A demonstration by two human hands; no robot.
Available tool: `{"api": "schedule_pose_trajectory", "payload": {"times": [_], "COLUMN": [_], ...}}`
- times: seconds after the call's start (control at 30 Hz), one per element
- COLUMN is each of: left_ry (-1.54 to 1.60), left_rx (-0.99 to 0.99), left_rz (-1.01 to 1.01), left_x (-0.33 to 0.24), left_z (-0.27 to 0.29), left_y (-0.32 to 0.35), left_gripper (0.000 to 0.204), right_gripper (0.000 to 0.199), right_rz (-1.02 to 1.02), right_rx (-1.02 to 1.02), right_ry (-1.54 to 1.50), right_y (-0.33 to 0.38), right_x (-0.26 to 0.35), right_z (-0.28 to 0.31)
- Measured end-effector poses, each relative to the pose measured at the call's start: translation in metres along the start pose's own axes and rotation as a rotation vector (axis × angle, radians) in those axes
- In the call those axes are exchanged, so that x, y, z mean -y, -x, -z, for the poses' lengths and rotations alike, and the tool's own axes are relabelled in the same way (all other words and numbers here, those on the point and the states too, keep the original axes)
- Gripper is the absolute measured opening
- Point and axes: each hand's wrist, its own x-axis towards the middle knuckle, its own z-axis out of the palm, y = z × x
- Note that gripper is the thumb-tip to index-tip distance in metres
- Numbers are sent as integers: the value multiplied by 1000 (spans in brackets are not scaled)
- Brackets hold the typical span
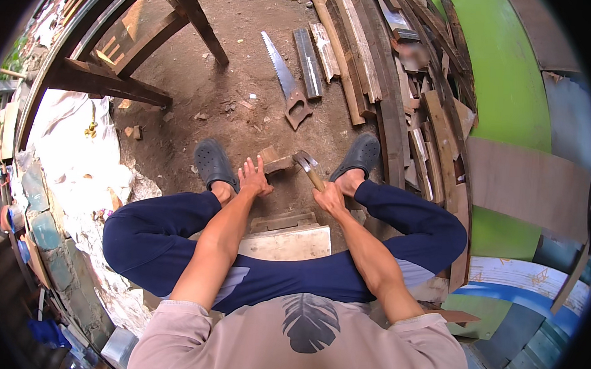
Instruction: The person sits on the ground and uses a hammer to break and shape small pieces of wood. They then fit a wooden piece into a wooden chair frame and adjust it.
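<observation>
My right hand (pixel 329 199) is wrapped round the wooden handle of a claw hammer (pixel 314 177). The hammer's metal head is up and forward of that hand, close to the right end of a short piece of wood (pixel 280 163). Beside the wood's left end is my left hand (pixel 254 179), its fingers spread and nothing seen in its grip. Whether it touches the wood I cannot tell. The wood lies low between my two dark clogs, its near part partly behind my left hand.
A handsaw (pixel 289 84) lies on the dirt floor ahead, beside a dark wooden block (pixel 308 63). Long planks and scraps (pixel 397 96) are heaped along the right. At the far left stands a wooden frame (pixel 142 46), with white sheeting (pixel 70 146) below. A pale board (pixel 289 243) sits between my legs.
</observation>
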Motion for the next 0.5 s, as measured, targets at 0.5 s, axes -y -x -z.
{"api": "schedule_pose_trajectory", "payload": {"times": [0.5], "left_ry": [23], "left_rx": [25], "left_rz": [-14], "left_x": [-1], "left_z": [5], "left_y": [2], "left_gripper": [115], "right_gripper": [28], "right_rz": [33], "right_rx": [-176], "right_ry": [-416], "right_y": [-28], "right_x": [-30], "right_z": [-19]}}
